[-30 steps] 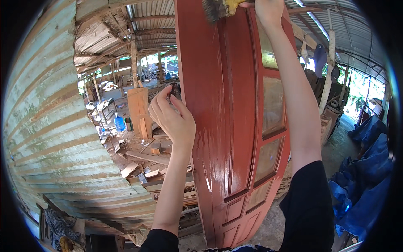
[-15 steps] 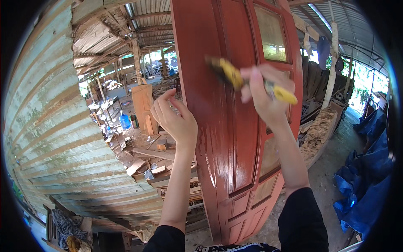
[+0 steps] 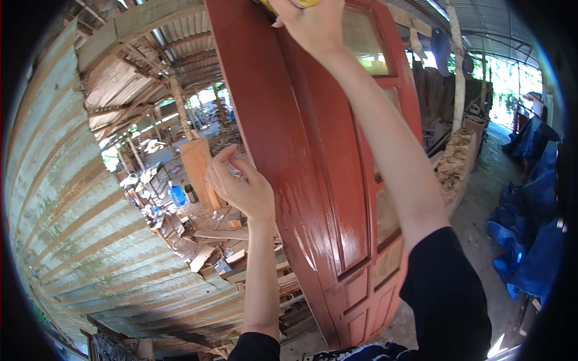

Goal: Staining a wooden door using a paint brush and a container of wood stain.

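A tall reddish-brown panelled door [image 3: 319, 174] stands upright in front of me, with glass panes along its right side. Streaks and shine on its lower panels look like wet paint. High on the door, my right hand [image 3: 313, 30] is closed round a yellow-handled paintbrush [image 3: 304, 3]; the upper edge of the picture cuts the brush off, so its bristles are mostly hidden. My left hand [image 3: 244, 189] is raised just beside the door's left edge, fingers loosely curved and thumb apart, with nothing in it. Whether it touches the edge I cannot tell.
Corrugated metal sheeting [image 3: 84, 198] walls off the left. Beyond a gap lie wood scraps, an upright wooden panel [image 3: 197, 165] and a blue water bottle [image 3: 177, 195]. At right are a rough timber stack [image 3: 456, 162], a post [image 3: 459, 78] and crumpled blue tarpaulin [image 3: 530, 222].
My right hand has moved up and left with the paintbrush, to the picture's upper edge. The view has shifted, and the door appears more tilted. My left hand stays by the door's left edge.
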A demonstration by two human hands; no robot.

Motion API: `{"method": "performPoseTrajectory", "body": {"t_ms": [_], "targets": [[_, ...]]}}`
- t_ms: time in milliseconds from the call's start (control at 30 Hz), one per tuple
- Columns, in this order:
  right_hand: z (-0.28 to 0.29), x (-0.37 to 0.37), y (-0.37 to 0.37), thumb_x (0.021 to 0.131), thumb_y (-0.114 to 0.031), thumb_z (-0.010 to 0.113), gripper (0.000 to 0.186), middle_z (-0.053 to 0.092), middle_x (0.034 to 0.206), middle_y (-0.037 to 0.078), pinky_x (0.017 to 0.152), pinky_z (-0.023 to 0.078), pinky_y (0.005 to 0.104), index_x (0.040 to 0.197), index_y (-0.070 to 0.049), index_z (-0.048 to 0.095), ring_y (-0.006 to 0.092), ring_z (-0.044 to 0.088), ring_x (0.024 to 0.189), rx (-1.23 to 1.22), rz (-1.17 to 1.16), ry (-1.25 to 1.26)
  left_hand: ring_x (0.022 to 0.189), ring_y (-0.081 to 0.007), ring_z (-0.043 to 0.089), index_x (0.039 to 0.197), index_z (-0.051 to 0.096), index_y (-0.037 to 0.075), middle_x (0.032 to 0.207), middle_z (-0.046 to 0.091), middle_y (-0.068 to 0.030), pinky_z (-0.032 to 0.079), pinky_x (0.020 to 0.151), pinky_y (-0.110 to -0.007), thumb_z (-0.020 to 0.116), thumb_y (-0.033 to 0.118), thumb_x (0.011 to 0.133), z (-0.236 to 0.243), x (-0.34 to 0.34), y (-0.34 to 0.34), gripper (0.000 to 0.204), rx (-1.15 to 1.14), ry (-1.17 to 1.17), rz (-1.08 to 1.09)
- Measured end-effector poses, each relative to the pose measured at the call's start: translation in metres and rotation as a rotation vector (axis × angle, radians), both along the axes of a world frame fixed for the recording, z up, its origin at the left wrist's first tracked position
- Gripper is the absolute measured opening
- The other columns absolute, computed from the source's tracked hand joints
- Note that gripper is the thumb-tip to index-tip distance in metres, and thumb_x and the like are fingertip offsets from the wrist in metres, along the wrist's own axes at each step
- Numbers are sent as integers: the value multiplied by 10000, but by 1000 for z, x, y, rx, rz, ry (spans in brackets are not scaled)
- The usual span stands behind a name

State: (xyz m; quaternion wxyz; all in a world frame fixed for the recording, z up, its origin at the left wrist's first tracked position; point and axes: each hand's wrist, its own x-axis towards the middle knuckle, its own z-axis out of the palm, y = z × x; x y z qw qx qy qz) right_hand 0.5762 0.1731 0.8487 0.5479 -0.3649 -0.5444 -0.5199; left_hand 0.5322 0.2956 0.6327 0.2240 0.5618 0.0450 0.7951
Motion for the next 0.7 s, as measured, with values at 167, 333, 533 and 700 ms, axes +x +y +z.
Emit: {"method": "performPoseTrajectory", "body": {"t_ms": [167, 333, 533, 700], "targets": [[-40, -4, -20, 851, -162, 589, 233, 611, 561, 56, 375, 444, 255, 705, 12, 643, 125, 579, 437, -43, -68, 181, 851, -257, 578, 962, 626, 15, 926, 636, -89, 428, 781, -359, 515, 2, 883, -6, 5, 12, 137, 11, 25, 32], [-103, -27, -47, 777, -270, 592, 345, 621, 528, 116, 424, 514, 292, 610, 26, 647, 172, 595, 406, -811, -320, 629, 838, -251, 598, 948, 640, 17, 927, 653, -92, 446, 773, -350, 511, 28, 898, -4, 7, 14, 139, 16, 19, -94], [-74, 0, -51, 751, -308, 647, 346, 606, 525, 109, 457, 512, 311, 555, -24, 626, 206, 598, 437, -455, -359, 520, 768, -229, 568, 890, 649, 12, 877, 640, -98, 441, 732, -346, 493, 1, 866, -4, 13, 17, 159, -16, -67, -208], [-22, 10, -33, 958, -220, 520, 393, 580, 540, 48, 454, 431, 300, 664, 29, 599, 138, 563, 464, 182, -116, 2, 774, -199, 602, 940, 662, 6, 914, 661, -86, 478, 693, -323, 490, 50, 898, -10, 16, 13, 183, -94, -64, -331]]}}
